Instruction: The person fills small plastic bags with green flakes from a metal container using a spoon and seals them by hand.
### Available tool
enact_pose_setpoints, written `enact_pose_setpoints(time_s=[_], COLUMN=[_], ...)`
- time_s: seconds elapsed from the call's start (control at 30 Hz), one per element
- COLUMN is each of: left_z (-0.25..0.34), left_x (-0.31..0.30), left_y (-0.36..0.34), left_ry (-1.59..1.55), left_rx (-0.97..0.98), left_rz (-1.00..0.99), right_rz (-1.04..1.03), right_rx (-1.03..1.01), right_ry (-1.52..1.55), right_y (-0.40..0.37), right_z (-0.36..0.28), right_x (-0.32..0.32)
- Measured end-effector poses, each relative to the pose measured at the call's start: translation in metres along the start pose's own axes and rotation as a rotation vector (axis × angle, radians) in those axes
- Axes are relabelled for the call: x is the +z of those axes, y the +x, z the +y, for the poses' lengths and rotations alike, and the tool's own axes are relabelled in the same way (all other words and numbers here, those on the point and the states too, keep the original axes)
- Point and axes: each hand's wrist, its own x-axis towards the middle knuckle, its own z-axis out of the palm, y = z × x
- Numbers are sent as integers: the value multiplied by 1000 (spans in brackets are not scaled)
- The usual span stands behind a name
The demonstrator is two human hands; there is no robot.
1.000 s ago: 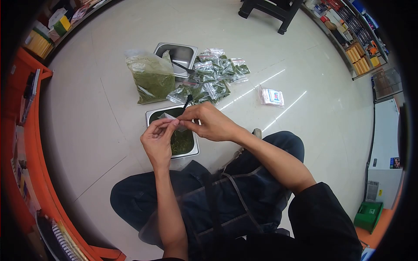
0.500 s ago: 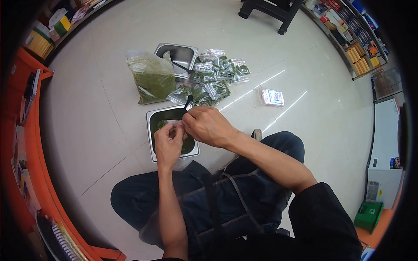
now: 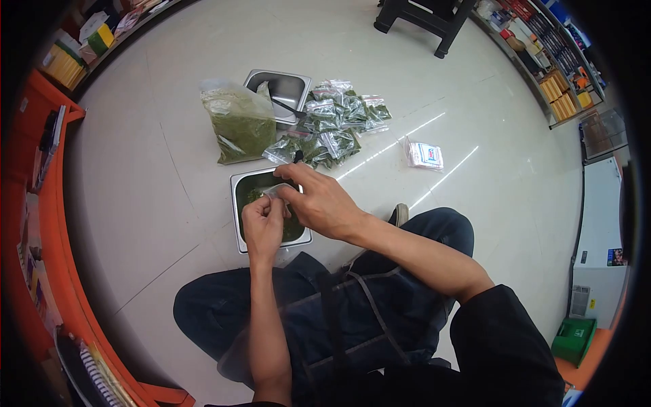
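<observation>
Over a steel pan (image 3: 238, 227) with chopped green leaves inside, my left hand (image 3: 263, 227) pinches a small clear zip bag (image 3: 274, 191). My right hand (image 3: 322, 203) is beside it, thumb and fingers apart, with one digit at the bag's edge. The black handle of a utensil (image 3: 298, 157) shows just beyond my right fingers; its lower part is hidden. Behind the pan stands a large clear bag of green leaves (image 3: 243, 129). Several filled zip bags (image 3: 332, 122) lie in a pile to its right.
A second steel pan (image 3: 288, 85) holds a black-handled utensil (image 3: 288, 107). On the floor to the right lies a pack of small bags (image 3: 425, 155). Orange shelving (image 3: 57, 190) lines the left side, and a black stool (image 3: 424, 24) stands at the far end.
My right fingers have come apart from their pinch and spread away from the thumb. The left hand keeps its pinch on the small bag, almost in the same spot.
</observation>
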Motion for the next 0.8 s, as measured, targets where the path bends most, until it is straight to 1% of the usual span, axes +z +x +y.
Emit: enact_pose_setpoints(time_s=[0.03, 0.1, 0.13, 0.17, 0.23, 0.3, 0.37, 0.5, 0.63, 0.7, 0.73, 0.8], left_z=[4, -10, -15, -7, -1, -1, -3, -3, 1, 1, -1, -4], left_x=[2, -1, -1, 1, -1, -4, -4, -6, -3, -4, -5, -4], left_y=[-2, 1, 2, 0, 0, 0, 1, 1, 0, 0, 0, 0], left_ry=[112, 120, 127, 59, 1, -53, -63, -15, -35, -40, 20, 80], left_rx=[-15, -28, -40, -78, -74, -74, -42, -46, -34, -44, -54, -64], left_rz=[-11, -39, -62, -40, -22, -2, -25, -65, -67, -52, -90, -129], right_rz=[2, -67, -66, -100, -134, -134, -131, -101, -121, -211, -210, -205], right_rx=[2, 152, 154, 137, 117, -10, 16, 102, 56, 151, 151, 269], right_ry=[-2, 109, 106, 136, 168, 141, 135, 156, 165, 180, 181, 188], right_y=[-2, -2, -2, 2, 4, -1, -4, -1, -2, -6, -7, -6], right_z=[2, 3, 3, -1, -3, -5, -3, 1, 2, 3, 6, 12], right_x=[0, -4, -6, -13, -15, -9, -4, -6, -7, -2, -2, -4])
